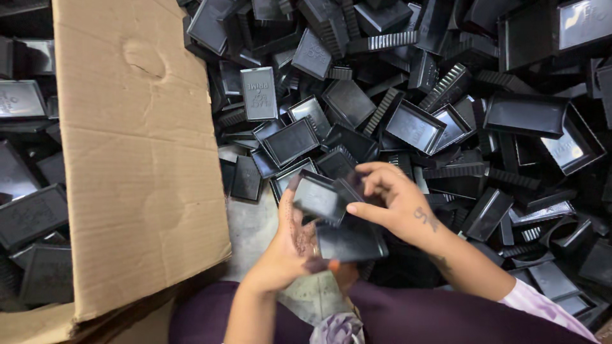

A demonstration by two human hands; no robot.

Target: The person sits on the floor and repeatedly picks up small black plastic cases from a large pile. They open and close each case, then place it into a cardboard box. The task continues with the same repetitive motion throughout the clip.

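Big heap of loose black plastic trays/covers (414, 121) fills the upper and right frame, pieces tilted every way, some ribbed on the edges. One flat grey-black lid (259, 93) lies face up, upper centre-left. Brown corrugated cardboard flap (137, 146) runs down the left side, creased, overlapping more black pieces (32, 216) at far left. Bare patch of grey floor (252, 223) shows just right of the flap's lower edge. Purple fabric (408, 318) along the bottom.

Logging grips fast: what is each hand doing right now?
Left hand: closed on a black plastic tray.
Right hand: fingers pinching another black tray.
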